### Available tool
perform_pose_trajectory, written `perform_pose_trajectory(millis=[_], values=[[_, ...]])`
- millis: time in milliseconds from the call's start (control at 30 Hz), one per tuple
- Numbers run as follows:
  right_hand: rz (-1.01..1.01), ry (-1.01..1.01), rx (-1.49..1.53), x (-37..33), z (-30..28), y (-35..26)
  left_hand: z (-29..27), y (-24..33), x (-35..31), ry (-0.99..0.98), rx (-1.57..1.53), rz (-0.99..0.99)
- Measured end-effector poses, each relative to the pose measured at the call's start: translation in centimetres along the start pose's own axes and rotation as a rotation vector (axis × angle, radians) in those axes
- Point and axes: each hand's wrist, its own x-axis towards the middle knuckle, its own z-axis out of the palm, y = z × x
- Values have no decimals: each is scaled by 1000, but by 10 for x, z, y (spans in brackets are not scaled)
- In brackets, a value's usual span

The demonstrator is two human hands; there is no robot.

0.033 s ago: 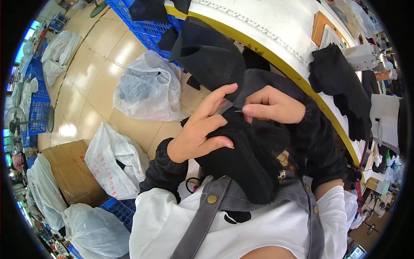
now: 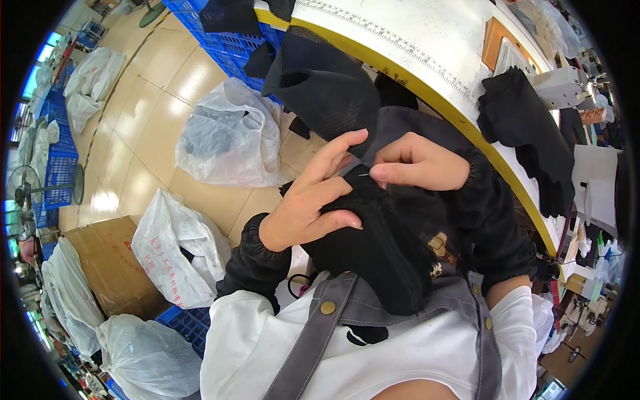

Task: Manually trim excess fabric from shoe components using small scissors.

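A piece of black cloth (image 2: pixel 377 247) lies bunched over my lap and against my apron. My left hand (image 2: pixel 310 200) grips its upper part, thumb and bent fingers pressing on the fabric, with the index finger stretched forward. Close beside it, my right hand (image 2: pixel 427 163) pinches a small, thin, shiny tool (image 2: pixel 362 175) between thumb and forefinger. The tool's tip meets the cloth just past my left fingers; most of it is hidden, so its exact kind does not show. Beyond my hands hangs more black fabric (image 2: pixel 327 87), partly mesh.
A white table (image 2: pixel 400 40) with a yellow edge and ruler markings curves along the right. On it lie black fabric pieces (image 2: pixel 523 133) near a sewing machine (image 2: pixel 560 87). Plastic bags (image 2: pixel 227 133), a cardboard box (image 2: pixel 110 267) and blue crates (image 2: pixel 227 53) stand on the left.
My right hand has shifted slightly left, bringing the small tool's tip closer onto the cloth by my left fingers. The left hand stays almost still.
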Motion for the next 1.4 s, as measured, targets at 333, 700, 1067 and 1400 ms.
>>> perform_pose_trajectory(millis=[333, 700, 1067, 1400], values=[[-578, 613, -708, 36, 7, -53, 4, 4, -2, -36, 219, -70], [-225, 520, -274, 16, 22, -11, 3, 8, -8, 445, -4, -58], [-48, 233, 108, 2, -12, -13, -5, 9, -20, 126, 144, -178], [-47, -45, 5, 44, -21, -20, -9, 3, -14, 73, 55, -49]])
